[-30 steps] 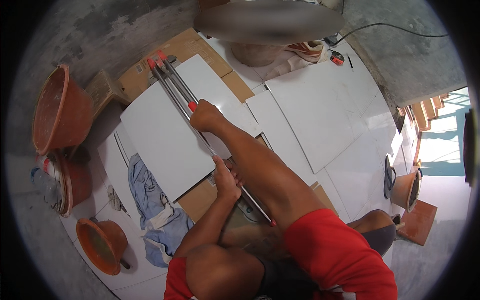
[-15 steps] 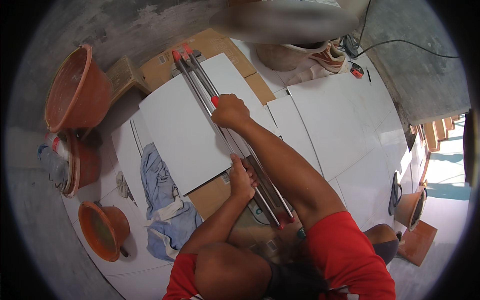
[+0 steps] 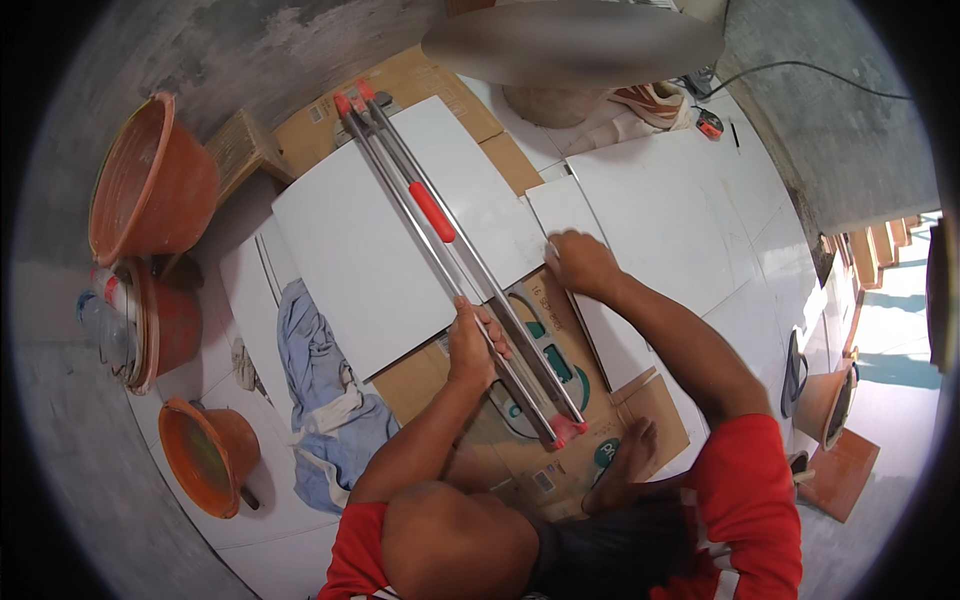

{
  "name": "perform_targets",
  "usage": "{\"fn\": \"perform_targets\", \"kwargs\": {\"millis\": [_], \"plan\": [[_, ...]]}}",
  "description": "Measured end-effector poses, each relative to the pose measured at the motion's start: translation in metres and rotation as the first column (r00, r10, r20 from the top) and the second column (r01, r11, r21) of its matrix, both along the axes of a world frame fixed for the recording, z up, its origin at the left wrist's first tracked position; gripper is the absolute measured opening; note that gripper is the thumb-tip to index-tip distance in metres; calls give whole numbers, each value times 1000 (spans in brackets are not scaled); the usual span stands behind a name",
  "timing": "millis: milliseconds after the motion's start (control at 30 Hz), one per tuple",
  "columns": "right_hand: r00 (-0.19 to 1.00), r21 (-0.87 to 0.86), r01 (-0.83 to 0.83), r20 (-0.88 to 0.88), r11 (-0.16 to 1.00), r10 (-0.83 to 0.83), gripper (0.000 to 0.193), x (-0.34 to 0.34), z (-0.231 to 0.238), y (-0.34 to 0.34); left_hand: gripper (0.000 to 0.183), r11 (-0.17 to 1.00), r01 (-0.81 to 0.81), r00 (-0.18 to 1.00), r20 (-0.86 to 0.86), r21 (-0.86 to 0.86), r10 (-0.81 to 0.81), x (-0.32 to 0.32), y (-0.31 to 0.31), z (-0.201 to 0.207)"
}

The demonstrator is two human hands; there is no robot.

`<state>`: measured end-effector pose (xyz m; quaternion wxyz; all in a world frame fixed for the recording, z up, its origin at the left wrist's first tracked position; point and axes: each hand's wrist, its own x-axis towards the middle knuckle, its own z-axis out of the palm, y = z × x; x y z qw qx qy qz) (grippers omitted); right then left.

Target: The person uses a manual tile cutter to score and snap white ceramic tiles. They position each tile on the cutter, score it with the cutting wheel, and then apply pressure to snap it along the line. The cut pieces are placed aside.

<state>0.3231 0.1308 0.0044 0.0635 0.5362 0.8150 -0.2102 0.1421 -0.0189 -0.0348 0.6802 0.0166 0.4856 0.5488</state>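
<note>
A manual tile cutter with twin metal rails, red end pieces and a red handle lies slantwise across a large white tile. My left hand is closed round the cutter's rail, just past the tile's near edge. My right hand is off the handle, at the right corner of the white tile. Its fingers are curled, and what they hold, if anything, is hidden. Under the cutter's near end lies brown cardboard, with my bare foot on it.
More white tiles lie to the right. At the left stand orange buckets and an orange basin, near a crumpled blue cloth. A red tape measure and a shoe are at the far right. A blurred dark disc hangs at the top.
My right hand has let go of the red handle and moved right and nearer, to the tile's corner. My left hand keeps its hold on the rail. My foot has come into view.
</note>
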Motion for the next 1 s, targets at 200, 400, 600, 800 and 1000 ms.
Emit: {"fn": "perform_targets", "kwargs": {"millis": [200,400,600,800,1000], "plan": [[860,-456,-284,268,844,434,32,99,58,-64,53,966,246,952,-166,-83,-256,-6,-16,19],[968,-436,-235,-26,869,249,37,121,73,-45,39,708,606,647,-292,-363,-704,-85,-28,39],[853,-259,75,-484,963,-197,44,72,-9,10,33,540,596,-158,-746,-595,-647,-132,36,98],[892,-293,175,-356,940,-277,40,12,-23,27,47,547,689,-430,-875,-476,-221,-129,54,57],[906,-316,265,-243,911,-348,44,-3,-25,23,80,480,648,-587,-790,-591,-179,-89,47,50]]}}
